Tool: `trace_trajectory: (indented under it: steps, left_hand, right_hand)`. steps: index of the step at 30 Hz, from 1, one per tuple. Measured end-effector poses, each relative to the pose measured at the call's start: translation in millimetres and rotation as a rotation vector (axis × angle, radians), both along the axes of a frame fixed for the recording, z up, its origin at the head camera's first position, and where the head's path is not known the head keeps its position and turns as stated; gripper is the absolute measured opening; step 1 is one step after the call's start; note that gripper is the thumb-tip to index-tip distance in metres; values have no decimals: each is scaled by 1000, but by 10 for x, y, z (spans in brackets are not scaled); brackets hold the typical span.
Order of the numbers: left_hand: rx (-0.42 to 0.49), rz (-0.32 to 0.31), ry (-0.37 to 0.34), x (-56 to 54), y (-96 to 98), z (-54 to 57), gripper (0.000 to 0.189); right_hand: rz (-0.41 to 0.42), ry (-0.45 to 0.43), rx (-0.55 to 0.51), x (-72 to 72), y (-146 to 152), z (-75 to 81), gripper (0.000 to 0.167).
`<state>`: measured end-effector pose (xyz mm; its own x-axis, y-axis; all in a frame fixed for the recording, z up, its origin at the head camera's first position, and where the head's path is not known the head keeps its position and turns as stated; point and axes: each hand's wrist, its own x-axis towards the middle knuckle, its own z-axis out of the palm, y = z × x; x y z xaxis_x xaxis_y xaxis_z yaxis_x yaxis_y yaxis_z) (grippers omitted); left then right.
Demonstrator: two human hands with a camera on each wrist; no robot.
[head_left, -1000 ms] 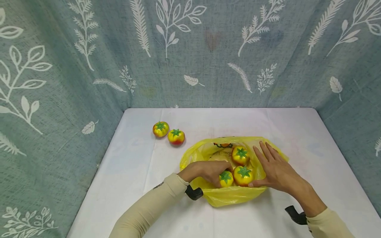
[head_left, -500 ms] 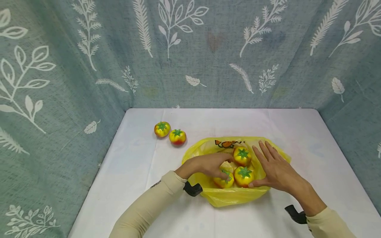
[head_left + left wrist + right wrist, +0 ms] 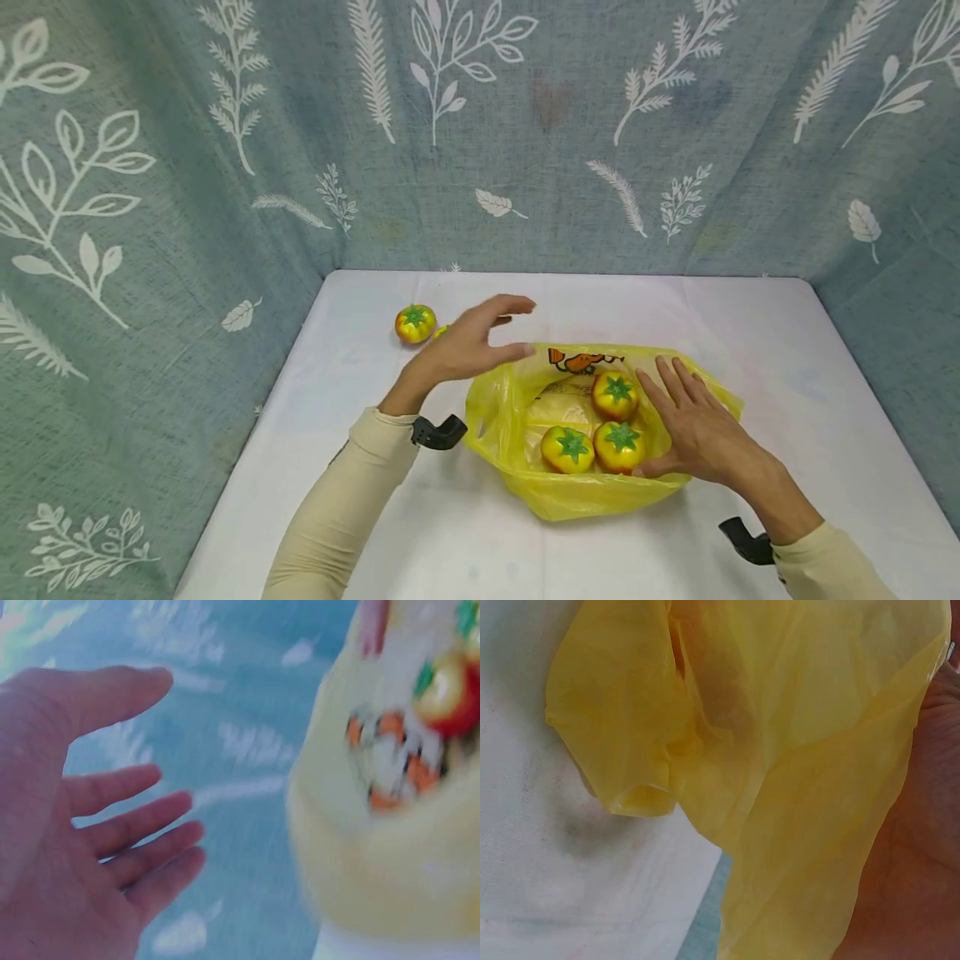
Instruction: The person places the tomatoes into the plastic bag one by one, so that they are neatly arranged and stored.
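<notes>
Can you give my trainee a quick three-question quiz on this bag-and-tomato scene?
1. How many tomatoes lie in the bag?
2. True or false: the left hand grips a tomato.
3. Which hand rests on the bag's edge? A) left B) right C) neither

Key:
1. Three.
2. False; it is open in the air, holding nothing.
3. B; the right hand lies flat on the bag beside the nearest tomato.
</notes>
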<state>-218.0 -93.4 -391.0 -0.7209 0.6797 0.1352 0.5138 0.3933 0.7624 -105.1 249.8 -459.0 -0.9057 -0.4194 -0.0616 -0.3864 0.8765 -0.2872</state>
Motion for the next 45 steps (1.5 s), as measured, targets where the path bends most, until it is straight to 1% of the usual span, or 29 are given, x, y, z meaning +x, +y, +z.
trace_trajectory:
  steps: [2, 4, 6, 8, 11, 13, 17, 23, 27, 29, 37, 41, 45]
  left_hand:
    - [41, 95, -2, -99, -169, -25, 62]
    - [63, 177, -22, -191, -325, -92, 64]
    - [79, 235, -56, -265, -454, -190, 65]
    - [79, 293, -91, -323, -543, -297, 65]
    - [90, 372, -126, -386, -644, -467, 65]
    - [104, 426, -136, -417, -693, -573, 65]
    - [164, 496, -131, -425, -777, -760, 67]
    - [262, 555, -147, -390, -867, -1043, 67]
    - [286, 595, -173, -360, -885, -1188, 66]
    - [286, 612, -192, -335, -881, -1231, 67]
    - [292, 629, -280, -271, -852, -1355, 80]
    - [313, 614, -288, -280, -853, -1417, 87]
    - [278, 611, -281, -293, -855, -1469, 94]
  right_hand:
    - [-2, 0, 0, 5, 7, 1, 135]
    - [1, 3, -2, 9, 14, 3, 134]
    - [3, 8, 0, 11, 21, 6, 134]
    - [5, 12, 1, 10, 25, 6, 134]
    - [8, 14, 3, 3, 27, 0, 134]
    - [8, 18, 2, 1, 28, -9, 134]
    - [5, 22, -5, 2, 28, -20, 135]
    - [1, 13, 4, 5, 26, -15, 135]
    - [1, 7, 0, 9, 30, -12, 135]
    - [2, 7, -2, 9, 32, -14, 135]
    - [11, 15, -16, 6, 33, -34, 135]
    - [10, 21, -19, 7, 34, -39, 135]
    - [10, 21, -13, 9, 32, -31, 135]
